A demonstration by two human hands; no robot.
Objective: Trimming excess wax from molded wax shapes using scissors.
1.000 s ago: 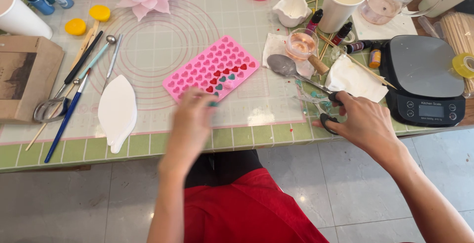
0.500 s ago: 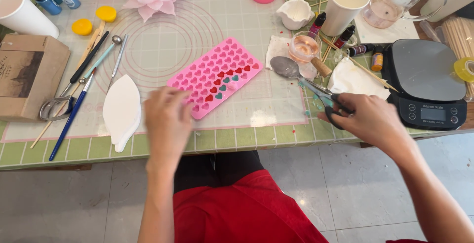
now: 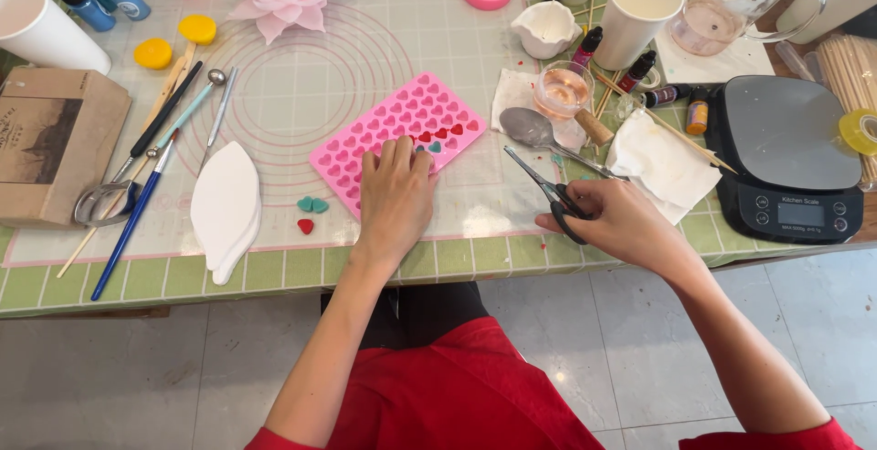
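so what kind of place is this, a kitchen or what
Likely a home craft table for moulding small pieces, not a kitchen. A pink silicone heart mould lies on a ringed work mat, with a black digital scale and small dye bottles beside it.

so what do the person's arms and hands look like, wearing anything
Both arms are bare from the wrist up to short red sleeves that just show at the bottom corners of the view, matching the red clothing on the lap. The left hand and right hand wear no gloves, and no watch, bracelet or ring is visible. The fingers are uncovered.
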